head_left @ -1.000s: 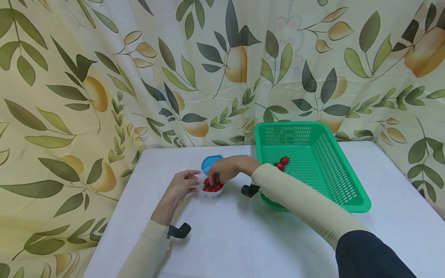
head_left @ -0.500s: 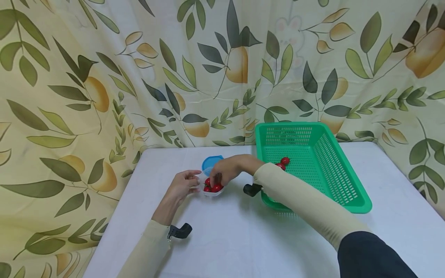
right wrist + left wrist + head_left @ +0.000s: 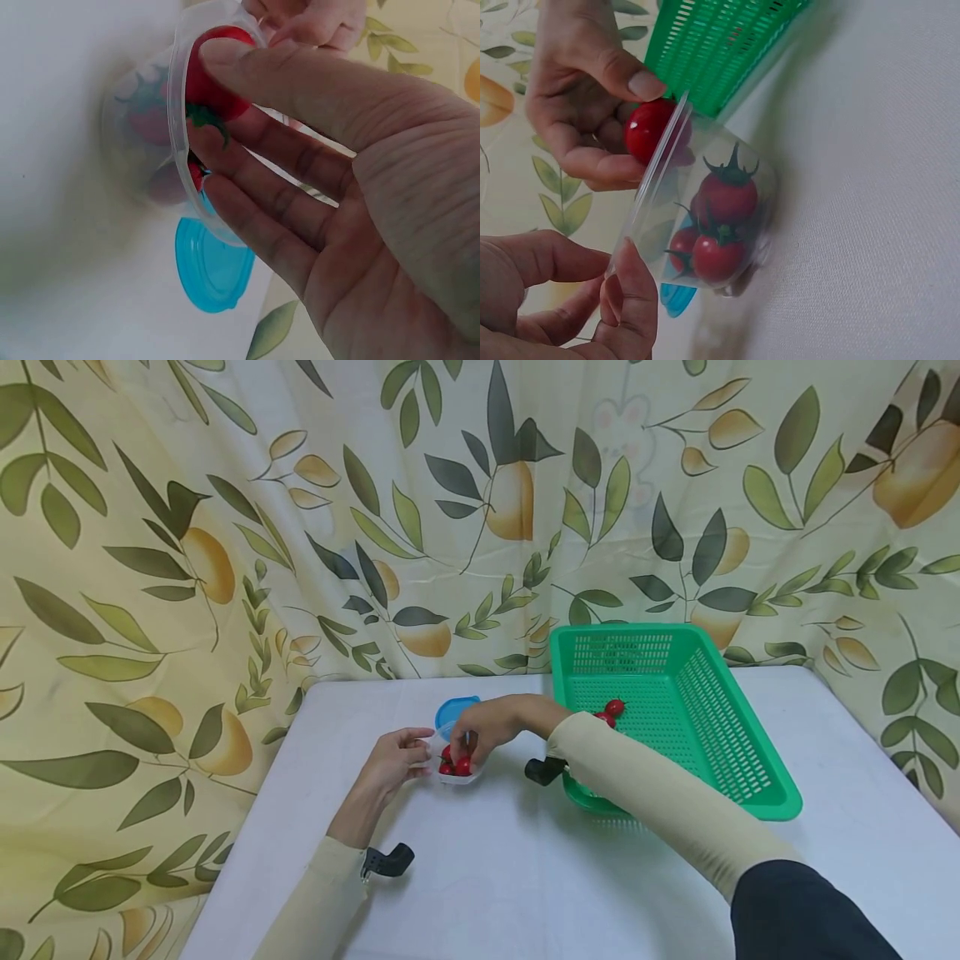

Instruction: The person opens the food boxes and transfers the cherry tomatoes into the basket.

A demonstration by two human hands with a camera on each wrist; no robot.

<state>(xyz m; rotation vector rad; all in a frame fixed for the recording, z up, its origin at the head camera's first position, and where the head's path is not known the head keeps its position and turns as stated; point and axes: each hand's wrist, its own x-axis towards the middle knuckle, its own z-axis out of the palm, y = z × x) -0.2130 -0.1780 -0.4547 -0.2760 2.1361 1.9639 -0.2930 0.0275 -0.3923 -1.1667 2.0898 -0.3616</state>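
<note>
A clear plastic container (image 3: 694,187) stands on the white table with several red cherry tomatoes (image 3: 727,196) inside, their green stems on. My left hand (image 3: 393,758) pinches its rim between thumb and fingers, as the left wrist view shows. At the container's mouth, my right hand (image 3: 491,725) holds one cherry tomato (image 3: 217,75) between thumb and fingers, partly inside the rim. In the head view my right fingers hide part of the contents. Just behind the container lies a blue lid (image 3: 214,262).
A large green plastic basket (image 3: 750,735) stands on the right of the white table (image 3: 480,877). A couple of cherry tomatoes (image 3: 615,707) show inside it, the rest of that corner hidden by my right forearm. A leaf-patterned curtain (image 3: 450,527) hangs behind the table.
My right fingers have shifted slightly within the container's mouth, and the tomatoes seen there have changed position a little. My left hand stays at the rim.
</note>
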